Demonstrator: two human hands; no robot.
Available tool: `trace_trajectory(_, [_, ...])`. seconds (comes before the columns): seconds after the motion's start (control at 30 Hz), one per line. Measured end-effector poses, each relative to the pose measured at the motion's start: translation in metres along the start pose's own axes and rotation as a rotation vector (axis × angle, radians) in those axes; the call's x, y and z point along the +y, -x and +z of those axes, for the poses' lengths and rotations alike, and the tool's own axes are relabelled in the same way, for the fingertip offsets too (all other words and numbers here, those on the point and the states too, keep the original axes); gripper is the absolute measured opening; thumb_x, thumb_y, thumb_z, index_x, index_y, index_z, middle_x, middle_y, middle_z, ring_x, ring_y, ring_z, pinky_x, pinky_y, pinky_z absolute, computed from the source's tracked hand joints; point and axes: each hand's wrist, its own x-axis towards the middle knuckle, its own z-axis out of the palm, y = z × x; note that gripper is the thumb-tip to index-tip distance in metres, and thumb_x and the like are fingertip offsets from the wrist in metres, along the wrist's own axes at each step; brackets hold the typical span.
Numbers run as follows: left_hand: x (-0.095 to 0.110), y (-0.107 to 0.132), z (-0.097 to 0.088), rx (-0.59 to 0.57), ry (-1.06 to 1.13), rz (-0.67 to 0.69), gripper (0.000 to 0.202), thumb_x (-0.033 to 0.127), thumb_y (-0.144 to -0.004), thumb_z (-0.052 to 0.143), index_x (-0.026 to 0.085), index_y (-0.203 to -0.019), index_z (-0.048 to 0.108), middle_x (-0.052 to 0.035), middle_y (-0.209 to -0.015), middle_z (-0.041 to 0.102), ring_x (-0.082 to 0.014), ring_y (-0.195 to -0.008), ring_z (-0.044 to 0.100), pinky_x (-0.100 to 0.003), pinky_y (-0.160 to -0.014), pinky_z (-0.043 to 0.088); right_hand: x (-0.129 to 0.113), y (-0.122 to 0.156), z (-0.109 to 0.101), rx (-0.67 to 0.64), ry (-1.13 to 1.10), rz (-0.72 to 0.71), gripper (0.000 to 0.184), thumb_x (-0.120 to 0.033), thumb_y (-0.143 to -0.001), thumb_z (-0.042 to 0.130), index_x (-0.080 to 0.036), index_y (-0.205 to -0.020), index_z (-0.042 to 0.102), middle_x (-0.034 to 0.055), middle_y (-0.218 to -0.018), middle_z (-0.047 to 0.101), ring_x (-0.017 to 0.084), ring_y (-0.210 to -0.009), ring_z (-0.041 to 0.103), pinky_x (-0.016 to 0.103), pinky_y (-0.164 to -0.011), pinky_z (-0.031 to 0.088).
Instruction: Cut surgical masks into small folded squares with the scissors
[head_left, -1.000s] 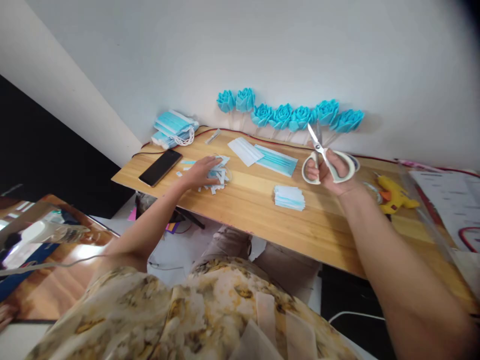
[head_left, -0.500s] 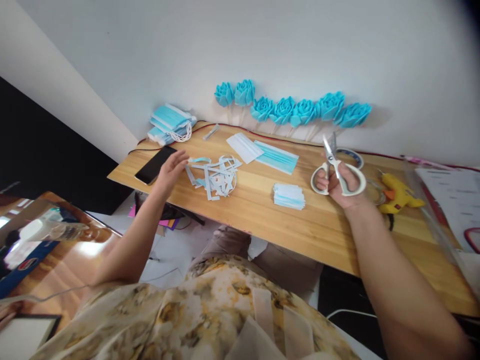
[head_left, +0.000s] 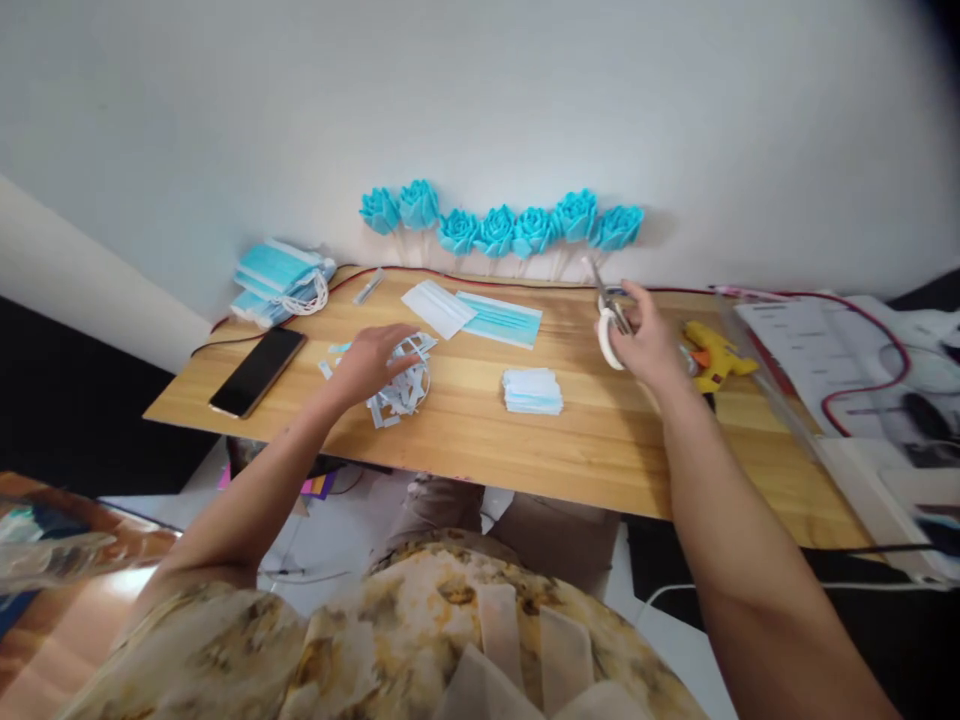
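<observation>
My right hand (head_left: 646, 338) grips a pair of white-handled scissors (head_left: 611, 335), blades pointing toward the wall. My left hand (head_left: 375, 362) reaches over a pile of cut white and blue strips (head_left: 405, 388), fingers apart and bent down at its left side; whether they touch it I cannot tell. Between the hands lies a small stack of cut mask pieces (head_left: 532, 391). Behind it, a white mask sheet (head_left: 439, 308) overlaps a blue pleated mask sheet (head_left: 501, 320).
Several blue flowers on sticks (head_left: 497, 232) lean along the wall. A stack of masks with ear loops (head_left: 277, 275) and a phone (head_left: 259, 372) are at the left. A yellow glue gun (head_left: 718, 357) rests at the right, beside papers (head_left: 795, 335). A red-black cable (head_left: 465, 275) follows the wall.
My left hand has moved right, over the strips. The scissors have turned in my right hand and moved toward the wall, near the flowers. The view has shifted right.
</observation>
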Motion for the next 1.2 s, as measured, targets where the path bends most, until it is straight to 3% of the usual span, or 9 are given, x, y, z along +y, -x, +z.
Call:
trace_trajectory(0.1, [0.000, -0.032, 0.002, 0.091, -0.017, 0.037, 0.049, 0.046, -0.097, 0.053, 0.015, -0.133, 0.066, -0.0182, -0.138, 0.069, -0.0357, -0.130, 0.063, -0.052, -0.112, 0.044, -0.003, 0.002, -0.007, -0.005, 0.383, 0.048, 0.068, -0.036, -0.086, 0.064, -0.023, -0.151, 0.047, 0.0130, -0.107, 0.074, 0.030, -0.089, 0.070, 0.038, -0.075, 0.049])
trace_trajectory(0.33, [0.010, -0.098, 0.032, -0.084, -0.082, 0.063, 0.043, 0.041, -0.094, 0.057, 0.018, -0.129, 0.069, -0.0158, -0.136, 0.070, -0.0344, -0.128, 0.064, -0.048, -0.112, 0.047, -0.018, 0.011, -0.005, -0.131, 0.630, 0.010, 0.065, -0.035, -0.091, 0.060, -0.021, -0.153, 0.047, 0.0162, -0.112, 0.077, 0.034, -0.101, 0.071, 0.038, -0.080, 0.049])
trace_trajectory(0.5, [0.017, -0.107, 0.050, -0.109, -0.197, 0.033, 0.048, 0.040, -0.093, 0.061, 0.014, -0.133, 0.066, -0.0206, -0.137, 0.066, -0.0385, -0.128, 0.060, -0.050, -0.107, 0.049, -0.022, 0.015, -0.004, -0.206, 0.710, 0.018, 0.047, -0.034, -0.092, 0.059, -0.020, -0.136, 0.063, 0.0169, -0.111, 0.078, 0.032, -0.097, 0.072, 0.036, -0.078, 0.048])
trace_trajectory(0.7, [0.012, -0.110, 0.049, -0.076, -0.171, -0.007, 0.027, 0.017, -0.088, 0.053, 0.015, -0.102, 0.075, -0.0153, -0.118, 0.074, -0.0321, -0.116, 0.066, -0.042, -0.101, 0.051, -0.032, 0.019, -0.004, -0.283, 0.809, 0.001, 0.043, -0.039, -0.094, 0.055, -0.024, -0.131, 0.070, 0.0167, -0.111, 0.078, 0.035, -0.098, 0.073, 0.037, -0.075, 0.046])
trace_trajectory(0.83, [0.008, -0.106, 0.025, 0.196, 0.240, -0.075, 0.017, 0.022, -0.085, 0.061, 0.017, -0.093, 0.075, -0.0107, -0.113, 0.077, -0.0262, -0.110, 0.069, -0.037, -0.102, 0.051, -0.039, 0.024, -0.005, -0.254, 0.825, -0.001, 0.043, -0.042, -0.096, 0.053, -0.022, -0.129, 0.072, 0.0181, -0.112, 0.077, 0.036, -0.100, 0.073, 0.041, -0.079, 0.049])
trace_trajectory(0.9, [0.014, -0.102, 0.002, 0.411, 0.496, -0.096, 0.016, 0.029, -0.085, 0.066, 0.017, -0.093, 0.075, -0.0081, -0.108, 0.077, -0.0229, -0.105, 0.069, -0.035, -0.099, 0.051, -0.049, 0.022, -0.007, -0.172, 0.782, -0.057, 0.045, -0.040, -0.097, 0.053, -0.017, -0.132, 0.070, 0.0208, -0.119, 0.075, 0.038, -0.109, 0.071, 0.044, -0.086, 0.051])
trace_trajectory(0.97, [0.027, -0.099, -0.022, 0.518, 0.748, -0.099, 0.016, 0.034, -0.082, 0.073, 0.018, -0.088, 0.074, -0.0034, -0.092, 0.075, -0.0182, -0.090, 0.068, -0.030, -0.089, 0.053, -0.065, 0.016, -0.007, -0.074, 0.661, -0.178, 0.049, -0.036, -0.097, 0.053, -0.014, -0.139, 0.064, 0.0224, -0.129, 0.071, 0.038, -0.122, 0.065, 0.048, -0.098, 0.050])
trace_trajectory(1.07, [0.053, -0.095, -0.050, 0.472, 1.111, -0.053, 0.018, 0.034, -0.076, 0.080, 0.019, -0.080, 0.071, 0.0015, -0.075, 0.067, -0.0118, -0.070, 0.061, -0.025, -0.072, 0.052, -0.100, 0.001, -0.001, -0.040, 0.296, -0.367, 0.062, -0.040, -0.094, 0.060, -0.018, -0.151, 0.052, 0.0184, -0.144, 0.063, 0.035, -0.134, 0.058, 0.052, -0.111, 0.045])
trace_trajectory(1.2, [0.083, -0.092, -0.054, 0.305, 1.344, -0.072, 0.023, 0.034, -0.072, 0.084, 0.018, -0.077, 0.069, 0.0009, -0.071, 0.064, -0.0114, -0.063, 0.059, -0.023, -0.061, 0.051, -0.145, -0.012, 0.022, -0.265, -0.274, -0.426, 0.079, -0.056, -0.083, 0.072, -0.027, -0.152, 0.048, 0.0111, -0.143, 0.064, 0.029, -0.129, 0.062, 0.044, -0.101, 0.053])
